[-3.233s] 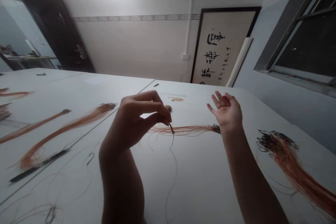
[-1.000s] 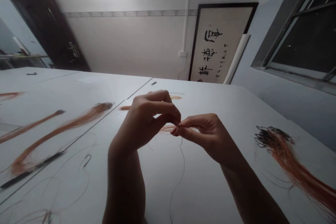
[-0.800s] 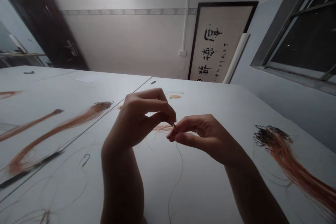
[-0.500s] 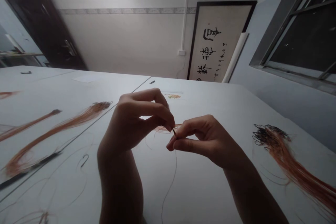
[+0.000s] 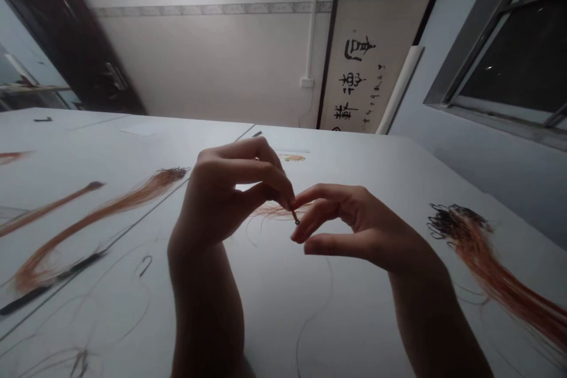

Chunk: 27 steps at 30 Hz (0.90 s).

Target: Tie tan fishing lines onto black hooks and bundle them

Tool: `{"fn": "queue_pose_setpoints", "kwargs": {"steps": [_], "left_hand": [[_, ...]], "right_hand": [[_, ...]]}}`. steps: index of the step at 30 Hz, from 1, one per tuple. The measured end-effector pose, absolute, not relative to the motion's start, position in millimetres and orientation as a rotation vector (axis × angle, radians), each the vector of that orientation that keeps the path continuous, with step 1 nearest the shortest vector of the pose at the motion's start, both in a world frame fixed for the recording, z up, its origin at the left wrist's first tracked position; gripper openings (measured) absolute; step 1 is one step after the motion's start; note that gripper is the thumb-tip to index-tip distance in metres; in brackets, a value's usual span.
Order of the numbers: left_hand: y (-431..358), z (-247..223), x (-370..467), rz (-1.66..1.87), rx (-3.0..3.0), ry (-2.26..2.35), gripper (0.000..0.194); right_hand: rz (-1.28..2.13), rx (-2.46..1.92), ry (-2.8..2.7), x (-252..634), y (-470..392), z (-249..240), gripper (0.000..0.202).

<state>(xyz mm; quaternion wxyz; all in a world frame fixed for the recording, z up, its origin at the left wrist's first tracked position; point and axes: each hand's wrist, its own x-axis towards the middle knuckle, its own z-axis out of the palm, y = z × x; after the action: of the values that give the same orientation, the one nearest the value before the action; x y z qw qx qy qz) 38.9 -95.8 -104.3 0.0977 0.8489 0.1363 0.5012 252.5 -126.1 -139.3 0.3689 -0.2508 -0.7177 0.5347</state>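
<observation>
Above the broad white tabletop [image 5: 376, 307], near the middle of my head view, the left hand [image 5: 225, 189] pinches a small dark shank with a ring-like end [image 5: 296, 218] between its thumb and fingertips. The ringed end points down and slightly right; the upper part is hidden in the grip. Just beside it is the right hand [image 5: 358, 224], its thumb parted from its bent fingers, with the index fingertip close to the pinch (whether it touches, I cannot tell from here). A thin, pale grey thread [image 5: 302, 328] curves across the table below the hands. Behind them lie loose orange strands [image 5: 266, 211], partly covered. Well to the right rests an orange bundle tipped with black hooks [image 5: 460, 227], and to the left lies a single dark hook [image 5: 145, 266], near a long black rod [image 5: 82, 267].
</observation>
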Motion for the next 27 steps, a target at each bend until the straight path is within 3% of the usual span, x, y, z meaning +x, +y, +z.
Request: {"fn": "queue_pose_setpoints", "kwargs": {"steps": [8, 27], "left_hand": [[-94.9, -106.6, 46.0, 1.523, 2.519, 0.423, 0.018], [-102.6, -105.2, 51.3, 1.596, 2.664, 0.711, 0.021]], "right_hand": [[1.44, -0.598, -1.631, 245.4, -131.7, -137.3, 0.009], [1.345, -0.571, -1.526, 239.0, -119.8, -153.7, 0.006]]}}
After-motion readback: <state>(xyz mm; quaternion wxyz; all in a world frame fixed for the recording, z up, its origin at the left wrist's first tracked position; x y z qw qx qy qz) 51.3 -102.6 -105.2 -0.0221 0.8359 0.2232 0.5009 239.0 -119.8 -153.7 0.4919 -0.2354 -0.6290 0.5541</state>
